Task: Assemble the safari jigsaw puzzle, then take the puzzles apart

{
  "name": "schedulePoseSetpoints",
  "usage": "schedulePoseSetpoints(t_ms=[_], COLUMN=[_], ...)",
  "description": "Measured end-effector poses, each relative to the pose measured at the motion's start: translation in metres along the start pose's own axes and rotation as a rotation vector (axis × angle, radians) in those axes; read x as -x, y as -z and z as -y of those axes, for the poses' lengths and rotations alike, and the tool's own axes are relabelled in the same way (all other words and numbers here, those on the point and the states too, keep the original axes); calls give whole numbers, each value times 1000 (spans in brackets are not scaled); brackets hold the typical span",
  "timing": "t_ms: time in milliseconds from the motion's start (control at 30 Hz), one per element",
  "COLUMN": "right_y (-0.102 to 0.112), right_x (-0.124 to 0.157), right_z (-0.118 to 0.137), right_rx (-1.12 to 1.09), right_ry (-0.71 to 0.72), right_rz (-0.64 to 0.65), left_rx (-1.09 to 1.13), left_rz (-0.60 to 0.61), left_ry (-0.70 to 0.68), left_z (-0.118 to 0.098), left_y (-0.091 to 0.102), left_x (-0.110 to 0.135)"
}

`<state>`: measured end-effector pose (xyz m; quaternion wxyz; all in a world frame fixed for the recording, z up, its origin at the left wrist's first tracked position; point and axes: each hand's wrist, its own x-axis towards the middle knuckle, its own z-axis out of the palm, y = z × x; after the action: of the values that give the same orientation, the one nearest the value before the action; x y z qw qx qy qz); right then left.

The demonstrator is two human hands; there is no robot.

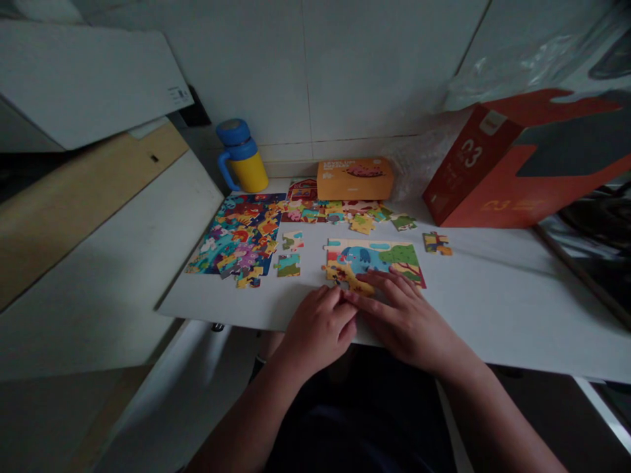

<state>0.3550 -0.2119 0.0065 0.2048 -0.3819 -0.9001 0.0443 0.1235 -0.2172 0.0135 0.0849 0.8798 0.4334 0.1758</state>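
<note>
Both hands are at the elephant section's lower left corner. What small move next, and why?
Likely press the yellow piece into the elephant section: the left hand and right hand both meet at that corner, fingertips on it. The seam is too dim to judge.

Counter [517, 309] bare from 2 to 4 o'clock of right hand [404, 315]: free pass. 12: part-built puzzle [379, 257], orange box [355, 179] behind. 10–11: loose pieces [288, 265], finished puzzle [236, 233], mug [244, 157]. 1–2: red box [493, 184] blocks the back.
</note>
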Motion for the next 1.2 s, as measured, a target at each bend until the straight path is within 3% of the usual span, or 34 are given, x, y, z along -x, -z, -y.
schedulePoseSetpoints(t_ms=[233, 367, 467, 567, 733, 833, 1000, 1200], right_y=[3, 2, -1, -6, -11, -11, -10, -13], right_x=[-1, 3, 4, 3, 0, -1, -2, -1], right_z=[3, 2, 1, -1, -4, -4, -3, -5], right_rx=[-33, -30, -10, -6, 2, 12, 14, 1], right_ry=[32, -13, -95, -156, -159, -178, -203, -214], right_rz=[21, -76, -151, -190, -218, -203, -189, -185], left_rx=[50, 237, 208, -66, -287, -257, -57, 190], left_rz=[27, -98, -202, -252, -95, -26, -29, 10], left_ry=[6, 40, 116, 260, 338, 338, 337, 434], left_z=[-2, 5, 28, 66, 127, 144, 158, 180], left_y=[0, 3, 21, 47, 75, 78, 83, 88], left_x=[-1, 2, 12, 31, 64, 72, 70, 64])
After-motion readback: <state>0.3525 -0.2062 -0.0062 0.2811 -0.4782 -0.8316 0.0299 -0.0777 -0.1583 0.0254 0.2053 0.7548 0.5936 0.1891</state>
